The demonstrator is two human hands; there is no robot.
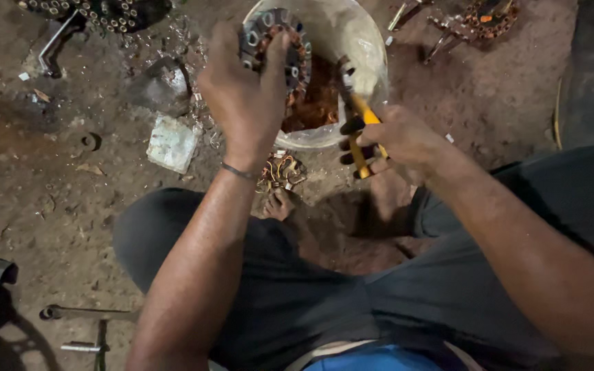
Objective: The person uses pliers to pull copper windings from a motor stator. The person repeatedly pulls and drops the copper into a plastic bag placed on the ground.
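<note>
The left hand (242, 96) grips a round metal stator with copper windings (276, 48) above a white plastic bucket (359, 41); the right hand (397, 141) clenches yellow-handled pliers (360, 130), so wire stripping seems underway; the next pull calls for a firm bite.

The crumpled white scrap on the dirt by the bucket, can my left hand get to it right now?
Probably not at once: the left hand is closed around the round metal motor stator over the white plastic bucket. The crumpled white scrap lies uncovered just below it.
</note>
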